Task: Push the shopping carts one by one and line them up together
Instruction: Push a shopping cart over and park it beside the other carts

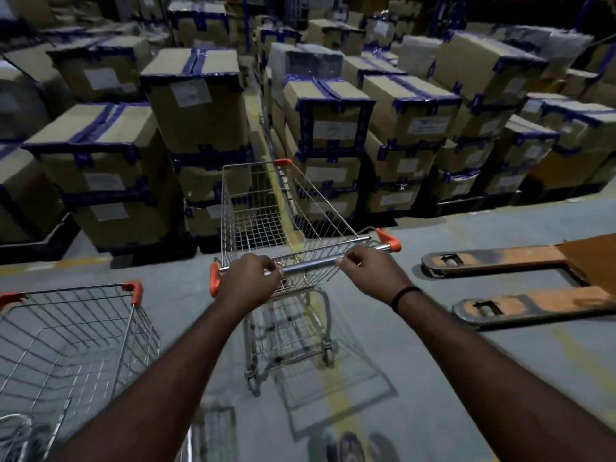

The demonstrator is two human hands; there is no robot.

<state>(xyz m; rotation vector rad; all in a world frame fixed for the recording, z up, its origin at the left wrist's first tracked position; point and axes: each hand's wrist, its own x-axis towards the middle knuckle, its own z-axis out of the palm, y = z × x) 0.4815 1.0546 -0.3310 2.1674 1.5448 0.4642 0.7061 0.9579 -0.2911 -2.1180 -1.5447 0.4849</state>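
Two hands are closed round the steel handle bar [310, 265] of a small wire shopping cart [266, 208]: the left hand [248, 281] near one end, the right hand [370, 270] near the other. The cart stands on the yellow floor line [340, 405]; a second cart [66, 328] is parked left of that line, and pallet-truck forks [500, 261] lie right of it. An even push from both hands is advised, so the cart is swung off the line and brought squarely up to the second cart. White labels on the taped cartons [196, 105] flanking the line's far end cannot be read.
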